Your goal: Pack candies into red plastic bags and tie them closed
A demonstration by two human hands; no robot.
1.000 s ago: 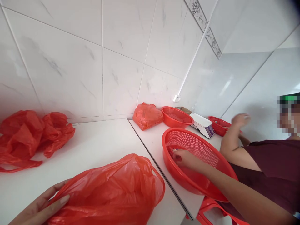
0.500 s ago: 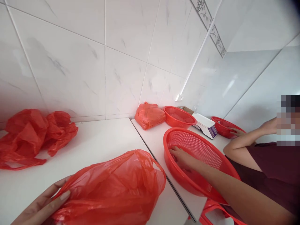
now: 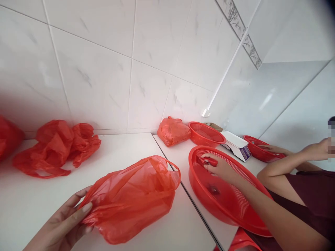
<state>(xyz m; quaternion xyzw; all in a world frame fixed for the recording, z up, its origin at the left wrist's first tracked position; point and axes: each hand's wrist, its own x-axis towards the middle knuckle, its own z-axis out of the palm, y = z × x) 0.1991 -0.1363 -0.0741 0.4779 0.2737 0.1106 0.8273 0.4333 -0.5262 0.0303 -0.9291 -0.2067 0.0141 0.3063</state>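
My left hand (image 3: 69,216) pinches the closed end of a red plastic bag (image 3: 133,198) between thumb and fingers. The bag lies on its side above the white table, its mouth and a handle loop towards the right. Inside the large red colander basket (image 3: 195,179), my right hand (image 3: 218,169) is closed around a small red packet (image 3: 210,161), partly covered by the fingers. Lower in the basket rests a small dark item (image 3: 214,189), too blurred to name.
Crumpled red bags (image 3: 54,146) lie on the left. Along the tiled wall are a filled red bag (image 3: 174,131), another red basket (image 3: 206,134) and a scale (image 3: 235,143). A co-worker's hand (image 3: 272,149) reaches into a farther basket (image 3: 255,141). A seam (image 3: 195,204) divides the tables.
My right hand has lifted slightly from the basket's floor, and a red packet now shows in it. The view has shifted left, bringing another red bag in at the left edge.
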